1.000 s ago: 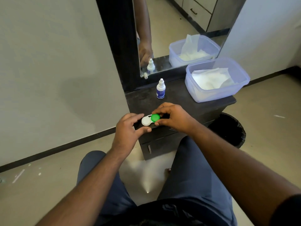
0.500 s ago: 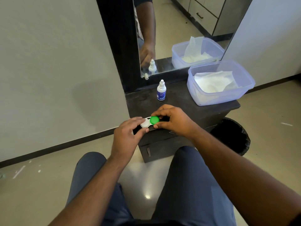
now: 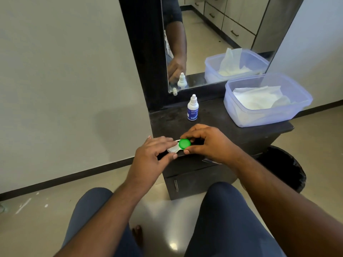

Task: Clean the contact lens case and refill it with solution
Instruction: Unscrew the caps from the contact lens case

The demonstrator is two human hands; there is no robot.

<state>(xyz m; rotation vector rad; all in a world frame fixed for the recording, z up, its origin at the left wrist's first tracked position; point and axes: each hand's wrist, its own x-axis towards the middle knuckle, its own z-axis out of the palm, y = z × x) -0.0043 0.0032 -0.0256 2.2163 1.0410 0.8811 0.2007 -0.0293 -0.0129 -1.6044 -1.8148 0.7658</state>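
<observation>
The contact lens case (image 3: 176, 147) lies at the near left edge of the dark tabletop (image 3: 232, 127), between both hands. It is a white two-well case; the right well carries a green cap (image 3: 184, 143), the left well a white cap (image 3: 172, 149).

Right hand (image 3: 207, 143): grip closed on the green cap. The forefinger curls over the far side of the cap and the thumb (image 3: 189, 151) presses its near side — a pinch across the cap. The rest of the hand sits to the right of the case, above the tabletop edge.

Left hand (image 3: 154, 154): the fingers extend rightward over the white end of the case, and the thumb lies below it at the near edge. The fingers cover part of the white cap; the view does not show plainly whether they clamp the case or only rest on it.

The solution bottle (image 3: 192, 108) — white, with a blue label and a capped nozzle — stands upright on the tabletop, far from the case and apart from both hands. To the right, a translucent plastic tub (image 3: 241, 117) sits on the tabletop and holds white tissue (image 3: 259, 99). A mirror (image 3: 213, 34) rises at the far edge of the tabletop and reflects the bottle, the tub and an arm. A dark bin (image 3: 285, 169) stands on the floor to the right of the cabinet. The person's knees occupy the near part of the view.
</observation>
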